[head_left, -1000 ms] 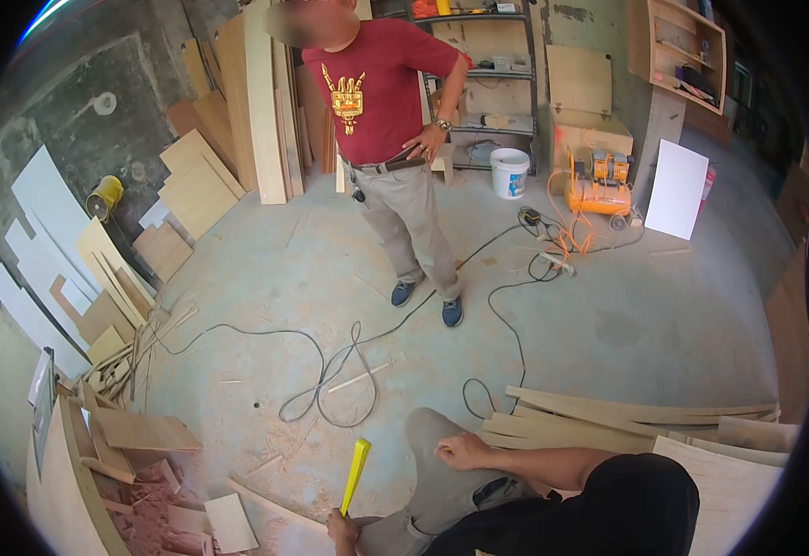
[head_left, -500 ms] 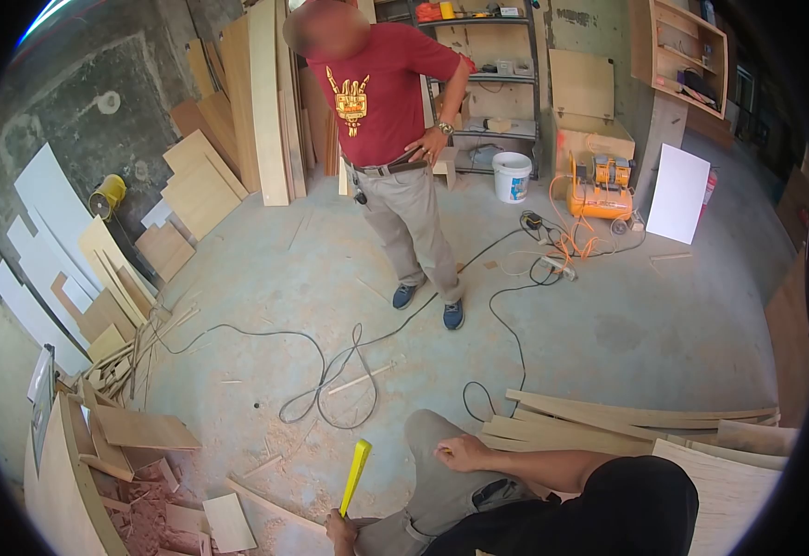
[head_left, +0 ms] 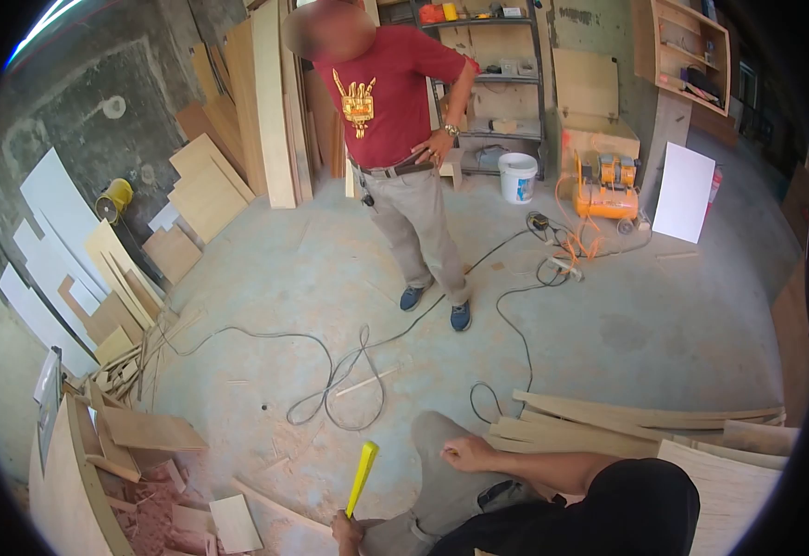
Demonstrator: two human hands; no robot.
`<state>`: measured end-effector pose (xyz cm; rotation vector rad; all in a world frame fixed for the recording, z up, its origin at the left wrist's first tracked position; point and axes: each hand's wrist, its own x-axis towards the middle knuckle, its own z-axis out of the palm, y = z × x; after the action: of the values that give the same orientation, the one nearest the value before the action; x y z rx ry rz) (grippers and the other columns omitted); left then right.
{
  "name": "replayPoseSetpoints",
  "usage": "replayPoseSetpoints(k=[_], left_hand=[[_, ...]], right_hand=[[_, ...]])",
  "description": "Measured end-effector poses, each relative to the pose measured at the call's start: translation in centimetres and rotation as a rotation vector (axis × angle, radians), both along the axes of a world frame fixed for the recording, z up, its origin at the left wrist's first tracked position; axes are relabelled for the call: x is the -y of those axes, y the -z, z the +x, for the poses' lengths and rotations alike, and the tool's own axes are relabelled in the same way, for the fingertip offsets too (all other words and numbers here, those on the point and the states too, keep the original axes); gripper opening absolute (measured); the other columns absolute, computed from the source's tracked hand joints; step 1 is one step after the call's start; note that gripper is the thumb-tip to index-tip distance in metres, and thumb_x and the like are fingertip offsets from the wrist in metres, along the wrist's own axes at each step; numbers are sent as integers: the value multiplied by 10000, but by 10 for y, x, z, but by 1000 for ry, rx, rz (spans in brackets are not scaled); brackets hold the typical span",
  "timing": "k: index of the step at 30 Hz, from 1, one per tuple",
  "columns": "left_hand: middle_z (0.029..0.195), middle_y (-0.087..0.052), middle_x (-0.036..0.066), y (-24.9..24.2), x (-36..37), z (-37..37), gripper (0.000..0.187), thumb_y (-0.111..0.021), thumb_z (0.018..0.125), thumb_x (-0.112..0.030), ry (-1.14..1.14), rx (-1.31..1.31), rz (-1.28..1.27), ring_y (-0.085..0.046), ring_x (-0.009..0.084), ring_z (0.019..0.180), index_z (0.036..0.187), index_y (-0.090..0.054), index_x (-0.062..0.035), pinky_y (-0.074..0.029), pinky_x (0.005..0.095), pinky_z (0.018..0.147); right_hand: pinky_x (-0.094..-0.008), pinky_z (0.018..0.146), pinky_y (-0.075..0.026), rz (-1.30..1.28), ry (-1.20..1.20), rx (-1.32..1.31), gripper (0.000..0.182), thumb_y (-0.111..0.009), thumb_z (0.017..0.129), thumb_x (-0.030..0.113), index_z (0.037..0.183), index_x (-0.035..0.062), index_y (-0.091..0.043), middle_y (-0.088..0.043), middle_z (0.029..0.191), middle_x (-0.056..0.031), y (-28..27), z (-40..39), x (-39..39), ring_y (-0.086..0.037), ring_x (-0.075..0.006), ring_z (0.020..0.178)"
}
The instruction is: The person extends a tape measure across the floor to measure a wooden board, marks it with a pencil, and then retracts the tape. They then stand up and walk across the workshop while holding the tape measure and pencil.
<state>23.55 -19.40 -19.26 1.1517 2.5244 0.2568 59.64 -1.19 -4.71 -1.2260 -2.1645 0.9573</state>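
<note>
Yellow bar point(head_left: 362, 477) slants up at the frame's lower centre, its lower end gripped by the left hand point(head_left: 346, 529), likely for steadiness; the right hand point(head_left: 471, 454) curls near the knee point(head_left: 436, 430), palm hidden.

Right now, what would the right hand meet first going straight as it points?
Past the knee, the right hand would probably meet the yellow tool near its upper end, though depth is unclear.
</note>
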Motion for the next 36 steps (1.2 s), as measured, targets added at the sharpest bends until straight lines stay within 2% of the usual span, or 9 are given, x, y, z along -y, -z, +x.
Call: replayPoseSetpoints(k=[12,29,36], left_hand=[[1016,-575,183,3,3,-3,211,-536,878,-233,39,5,43,-529,385,1002,1007,-557,-68,-448,492,830],[1094,-566,168,-29,-5,5,274,-512,860,-206,51,12,-121,-515,365,1068,1105,-573,-101,-444,473,882],[1093,-573,152,-11,-2,-10,279,-519,860,-223,71,-16,-85,-521,354,1069,1110,-577,-115,-456,483,864]], right_hand=[[-432,673,-496,-42,3,-27,255,-563,847,334,889,106,-671,-656,793,-156,4,0,0,-633,-354,771],[-442,661,-494,-20,-36,55,274,-554,851,343,862,94,-666,-648,754,-154,14,-6,-6,-628,-361,736],[-444,668,-496,-33,-37,53,267,-562,849,340,870,95,-666,-651,773,-160,12,-13,-5,-628,-362,753]])
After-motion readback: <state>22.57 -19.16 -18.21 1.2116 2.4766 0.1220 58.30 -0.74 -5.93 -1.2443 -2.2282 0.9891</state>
